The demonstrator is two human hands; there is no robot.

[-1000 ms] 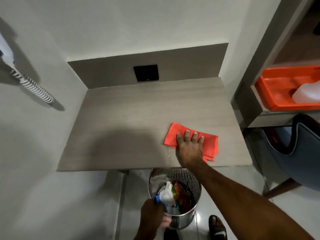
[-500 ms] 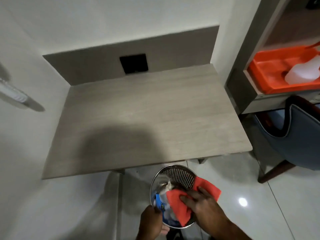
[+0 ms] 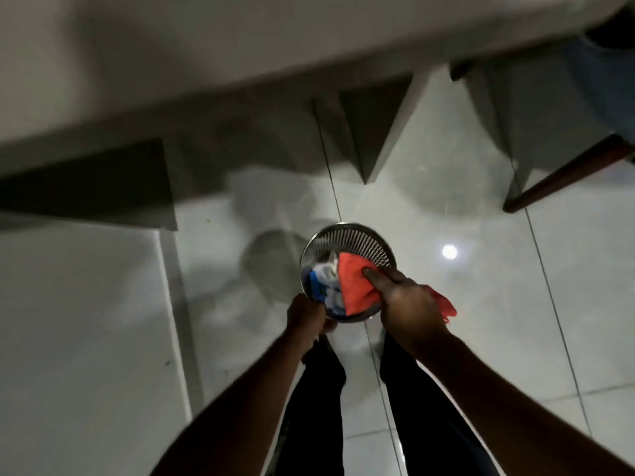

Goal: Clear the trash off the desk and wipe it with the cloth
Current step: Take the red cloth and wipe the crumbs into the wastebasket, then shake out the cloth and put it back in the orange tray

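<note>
Bin (image 3: 369,237): round, shiny metal, wall perforated in fine rows; we see it from straight above, held over the pale glossy floor (image 3: 464,297).
Trash (image 3: 324,285): crumpled white and blue pieces inside the bin, too blurred to name.
Cloth (image 3: 355,286): soft orange fabric, bunched; one part drapes into the bin's mouth over the trash, a tail sticks out behind the right hand (image 3: 409,304).
Right hand: its fingers (image 3: 372,273) close on the cloth at the bin's near rim.
Left hand (image 3: 305,316): wrapped around the bin's left side (the fingertips are hidden behind the wall).
Bench (image 3: 240,39): grey slab, only its blurred front edge along the top; bracket shadows beneath.
Chair leg (image 3: 567,176): dark wood, right.
Change: half a second ago we saw the whole benchtop; now the view has tipped down to floor, forearms and dark trousers (image 3: 422,407), cloth lying deeper in the bin.
</note>
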